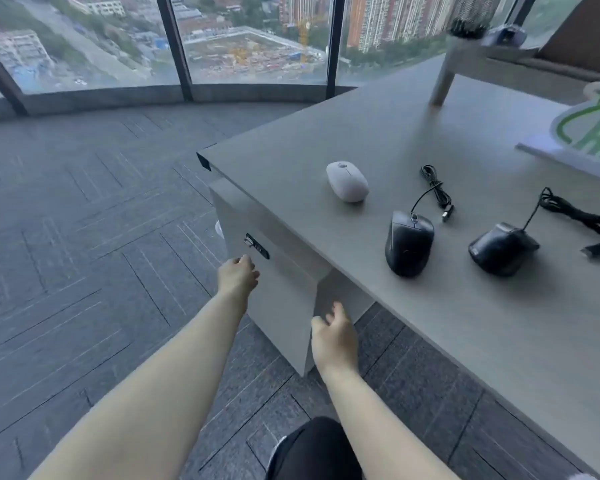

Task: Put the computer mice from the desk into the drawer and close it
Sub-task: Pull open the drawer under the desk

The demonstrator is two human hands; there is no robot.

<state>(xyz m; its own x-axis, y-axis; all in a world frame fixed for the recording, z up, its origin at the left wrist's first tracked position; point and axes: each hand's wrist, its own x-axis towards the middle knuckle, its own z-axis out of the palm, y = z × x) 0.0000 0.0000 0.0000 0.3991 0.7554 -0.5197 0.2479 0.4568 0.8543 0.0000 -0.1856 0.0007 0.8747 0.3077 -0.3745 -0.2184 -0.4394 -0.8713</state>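
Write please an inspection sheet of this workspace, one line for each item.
Surface: grey desk, mostly bare.
Job's things: white mouse, two black wired mice on the desk; drawer unit below, not visibly open.
Clutter: green-and-white sign, grey stand.
Grippers: left hand near the lock, right hand at the unit's edge; both empty.
Cables: two black, bundled.
Surroundings: carpet, windows.

High-rise office; grey desk [378, 133], carpet tiles [84, 237], city-view windows [250, 39].
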